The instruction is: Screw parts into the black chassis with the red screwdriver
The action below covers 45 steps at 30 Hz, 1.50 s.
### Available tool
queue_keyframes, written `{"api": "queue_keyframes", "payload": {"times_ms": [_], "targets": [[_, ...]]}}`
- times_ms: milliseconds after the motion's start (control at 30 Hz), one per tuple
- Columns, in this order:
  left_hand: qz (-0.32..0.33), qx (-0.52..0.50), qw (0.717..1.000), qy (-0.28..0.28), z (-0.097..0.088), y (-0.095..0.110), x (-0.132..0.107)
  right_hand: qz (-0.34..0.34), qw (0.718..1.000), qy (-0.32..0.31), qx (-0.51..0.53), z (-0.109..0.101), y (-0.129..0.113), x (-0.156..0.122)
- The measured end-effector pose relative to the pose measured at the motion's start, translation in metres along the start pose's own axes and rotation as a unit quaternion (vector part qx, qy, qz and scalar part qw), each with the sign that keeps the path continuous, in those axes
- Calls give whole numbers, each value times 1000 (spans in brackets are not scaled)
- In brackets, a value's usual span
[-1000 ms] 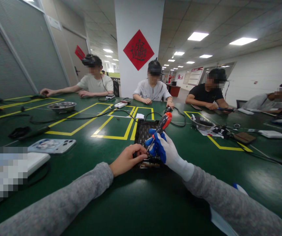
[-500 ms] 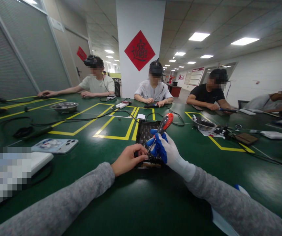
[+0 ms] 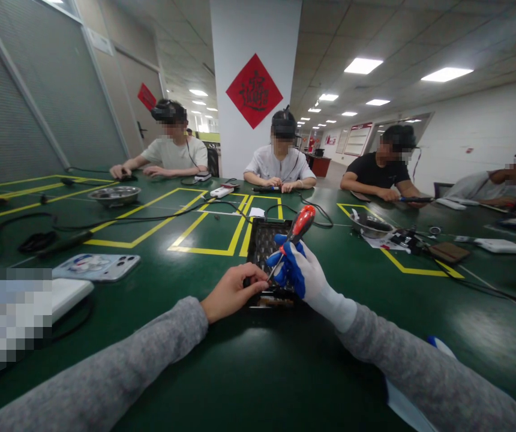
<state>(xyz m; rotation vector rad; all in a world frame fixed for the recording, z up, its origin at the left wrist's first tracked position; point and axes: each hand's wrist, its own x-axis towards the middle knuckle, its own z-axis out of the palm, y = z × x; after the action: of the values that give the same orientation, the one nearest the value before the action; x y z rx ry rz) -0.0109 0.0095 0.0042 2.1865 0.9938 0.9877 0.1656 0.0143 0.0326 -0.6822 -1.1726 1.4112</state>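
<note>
My right hand, in a white glove with blue-coated fingers, is closed around a screwdriver with a red and black handle. The screwdriver slants, handle up to the right, shaft down to the left. Its tip ends beside the fingers of my left hand, which is bare. Thumb and fingers of that hand pinch a small black part, mostly hidden. Under both hands lies a black, shallow, tray-like case with a patterned inside. Its near end shows a brownish strip, and my hands cover its middle.
On the green table are a phone and a partly blurred white device at left. Metal bowls stand farther off, one at right with loose parts. Black cables cross the table. Several people sit opposite.
The screwdriver handle has turned slightly, while both my hands stay in nearly the same place. Across the table, the person at left has drawn an outstretched hand inward.
</note>
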Motion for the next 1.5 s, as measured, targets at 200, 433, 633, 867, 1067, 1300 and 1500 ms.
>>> {"api": "queue_keyframes", "payload": {"times_ms": [200, 433, 633, 867, 1067, 1300, 1500], "targets": [[15, 11, 1000, -17, -1, 3, 1, -6, 1000, 2, 1, 0, 1, 1], [3, 7, 1000, -11, -1, -1, 0, 1, 1000, -6, -5, 0, 2, 0], [11, 19, 999, -27, -2, 3, 1, -12, 1000, 14, -15, 1, 0, 0], [-3, 4, 1000, -16, -1, -1, 1, -5, 1000, -4, -10, 0, -1, 0], [7, 19, 999, -29, -1, 2, 1, -8, 1000, -1, -1, 1, 0, 0], [13, -2, 1000, -23, -2, 3, 0, 5, 1000, -8, 8, 2, -2, 0], [11, 36, 999, -25, -2, 3, 0, -6, 1000, 1, 4, 1, 1, 1]]}}
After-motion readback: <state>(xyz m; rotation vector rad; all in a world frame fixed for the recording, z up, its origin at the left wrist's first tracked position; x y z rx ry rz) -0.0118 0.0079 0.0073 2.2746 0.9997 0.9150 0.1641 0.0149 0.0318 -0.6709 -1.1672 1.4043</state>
